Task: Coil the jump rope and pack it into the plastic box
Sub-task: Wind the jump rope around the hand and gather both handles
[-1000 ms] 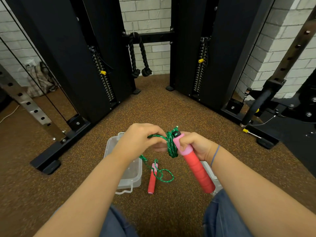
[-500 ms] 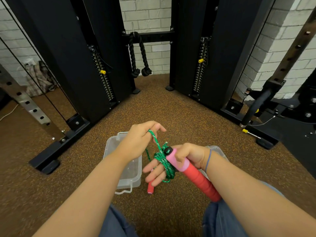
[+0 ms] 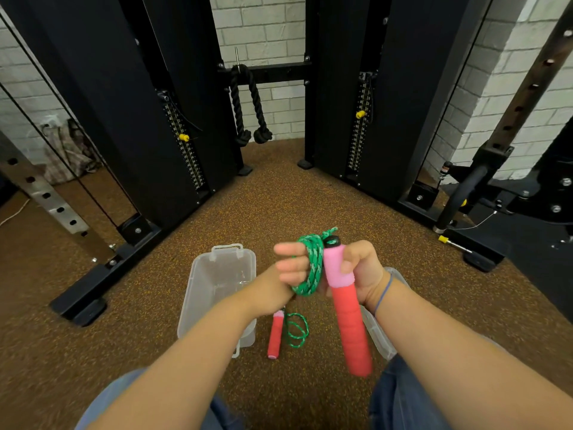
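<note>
1. The clear rectangular plastic box (image 3: 214, 283) stands open on the brown speckled floor (image 3: 279, 197), left of and below the right fingers (image 3: 286, 268). No part of the green braided jump rope (image 3: 310, 270) lies in it.
2. The left hand (image 3: 269, 293) sits just under those fingers, against the coil's lower edge. Its own fingers are hidden, so it cannot be told whether they pinch the rope.
3. Straight below the fingers, on the floor, lie the second red foam handle (image 3: 275, 335) and a loose loop of rope beside it, not yet wound.
4. The right fingers are straight and point left, with several turns of rope round them. Just right of them, the thumb of the right hand (image 3: 359, 271) clamps the pink-and-red foam handle (image 3: 347, 321) against the palm.
5. Risks:
   - Straight fingers give the turns no stop, so a dip of the fingertips or a sideways pull from the left hand could slide the coil off.
   - The trailing handle could drag or catch as the slack is taken up, jerking the turns loose.
   - Turns wound too tight may not come off the fingers in one piece.
</note>
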Tool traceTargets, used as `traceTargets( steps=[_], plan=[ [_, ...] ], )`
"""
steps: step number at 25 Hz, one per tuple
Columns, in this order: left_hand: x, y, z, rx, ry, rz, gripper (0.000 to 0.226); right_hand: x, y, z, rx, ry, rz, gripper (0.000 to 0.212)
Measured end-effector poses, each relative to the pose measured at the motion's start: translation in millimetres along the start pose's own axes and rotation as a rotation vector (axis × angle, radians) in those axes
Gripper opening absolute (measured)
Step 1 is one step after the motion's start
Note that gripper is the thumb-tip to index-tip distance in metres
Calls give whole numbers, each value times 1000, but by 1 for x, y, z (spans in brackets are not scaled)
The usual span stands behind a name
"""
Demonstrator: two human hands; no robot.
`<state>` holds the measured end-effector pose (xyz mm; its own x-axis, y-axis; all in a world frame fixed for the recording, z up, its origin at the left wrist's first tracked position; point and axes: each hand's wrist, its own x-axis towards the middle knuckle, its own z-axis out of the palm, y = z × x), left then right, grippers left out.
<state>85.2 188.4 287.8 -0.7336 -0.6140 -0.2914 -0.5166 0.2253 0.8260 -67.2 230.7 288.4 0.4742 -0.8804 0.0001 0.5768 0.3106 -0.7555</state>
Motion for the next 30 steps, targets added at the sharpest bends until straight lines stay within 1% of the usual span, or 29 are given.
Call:
traceTargets(
  steps=[1, 2, 3, 5, 10, 13, 15, 17, 19, 21, 23, 25, 27, 29, 30],
  plan=[
    [2, -1, 3, 132, 66, 6, 46, 1, -1, 1, 124, -73, -46, 66],
    [4, -2, 7, 180, 74, 37, 40, 2, -2, 1, 240, -117, -72, 72],
    [7, -3, 10, 188, 54, 52, 37, 3, -7, 4, 303, -149, -101, 78],
    [8, -1, 10, 163, 35, 49, 30, 8, -11, 0, 307, -82, -145, 89],
    [5, 1, 3, 64, 8, 85, 11, 11, -21, -10, 288, 76, -282, 102],
    [2, 2, -5, -5, -60, 32, 9, 11, -26, -17, 277, 150, -315, 110],
    [-3, 4, -10, 15, -84, -4, 12, 9, -27, -20, 236, 193, -305, 110],
    [-5, 4, -15, 43, -57, -8, 15, 8, -25, -23, 186, 217, -277, 110],
    [-6, 3, -23, 62, -1, 7, 16, 7, -23, -24, 145, 231, -241, 108],
    [-8, 2, -28, 113, 64, 20, 11, 6, -23, -24, 105, 245, -203, 108],
    [-9, 3, -31, 161, 129, 31, 17, 4, -23, -24, 99, 273, -176, 109],
    [-11, 6, -31, 206, 175, 84, 22, 3, -22, -26, 95, 298, -155, 109],
    [-12, 8, -30, 270, 158, 166, 22, 3, -20, -27, 75, 302, -127, 110],
    [-14, 10, -28, 324, 84, 201, 22, 4, -16, -28, 22, 280, -83, 108],
    [-16, 11, -28, 340, 48, 205, 21, 5, -14, -27, -19, 273, -51, 104]
  ],
)
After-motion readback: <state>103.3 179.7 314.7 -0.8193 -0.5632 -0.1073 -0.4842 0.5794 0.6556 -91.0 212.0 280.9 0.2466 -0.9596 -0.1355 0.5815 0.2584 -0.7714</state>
